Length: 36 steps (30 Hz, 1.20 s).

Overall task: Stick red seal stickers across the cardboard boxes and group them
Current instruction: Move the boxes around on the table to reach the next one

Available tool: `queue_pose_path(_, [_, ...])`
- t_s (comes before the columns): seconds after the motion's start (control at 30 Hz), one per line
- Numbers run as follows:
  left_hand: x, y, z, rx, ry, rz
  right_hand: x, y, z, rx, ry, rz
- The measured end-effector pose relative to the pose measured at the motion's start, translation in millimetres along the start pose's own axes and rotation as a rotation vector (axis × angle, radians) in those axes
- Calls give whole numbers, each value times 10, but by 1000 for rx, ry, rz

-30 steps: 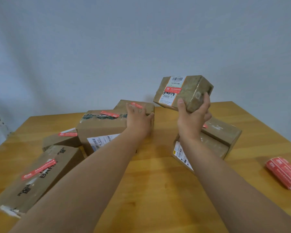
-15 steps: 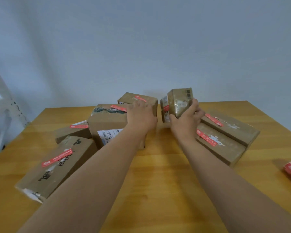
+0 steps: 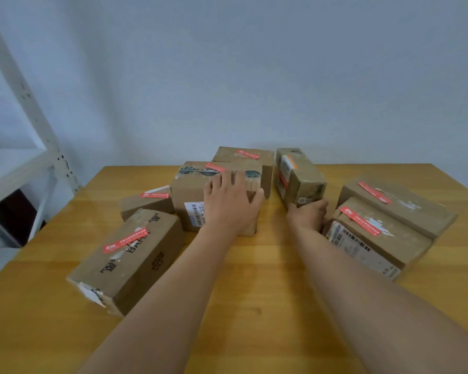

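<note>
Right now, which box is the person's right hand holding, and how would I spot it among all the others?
Look to the far middle of the wooden table, in the gap between the left cluster and the two long boxes on the right. The small box there is gripped at its near end by the right hand. Unlike its neighbours, it lies turned over, its red seal sticker facing sideways, not up.

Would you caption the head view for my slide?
Right hand sets a sealed box down; left hand steadies another.

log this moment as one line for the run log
phase: grouping | right hand: grips small box, set on table | left hand: flat on big box | stickers: on visible boxes
</note>
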<state>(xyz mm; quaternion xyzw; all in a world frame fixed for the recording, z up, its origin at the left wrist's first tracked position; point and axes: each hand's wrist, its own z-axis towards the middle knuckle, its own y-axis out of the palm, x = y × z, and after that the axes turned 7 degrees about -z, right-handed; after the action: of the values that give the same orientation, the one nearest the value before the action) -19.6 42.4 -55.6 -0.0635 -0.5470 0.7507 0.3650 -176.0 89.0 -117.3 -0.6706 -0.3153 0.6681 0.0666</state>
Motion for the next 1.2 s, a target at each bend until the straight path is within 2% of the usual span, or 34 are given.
queue_pose_path(0.17, [-124,-16,12,-63,57,17,-36,27,-36,7,62,29])
queue_pose_path(0.4, [-158,1,-21,-51,61,-9,-154,16,-75,167,-104,67])
queue_pose_path(0.53, [-159,17,-22,-34,55,-27,-371,-88,71,87,-156,-26])
queue_pose_path(0.7, [-151,50,-2,-23,47,-39,-545,-196,230,32,-96,-30])
queue_pose_path(0.93, [-150,111,5,20,33,-45,-748,-572,559,-13,-252,-185])
queue_pose_path(1.03, [-137,128,-14,40,34,-39,-868,-739,691,-96,-274,-219])
queue_pose_path(1.2, [-128,167,-20,62,25,-28,-986,-758,833,-246,-189,-235])
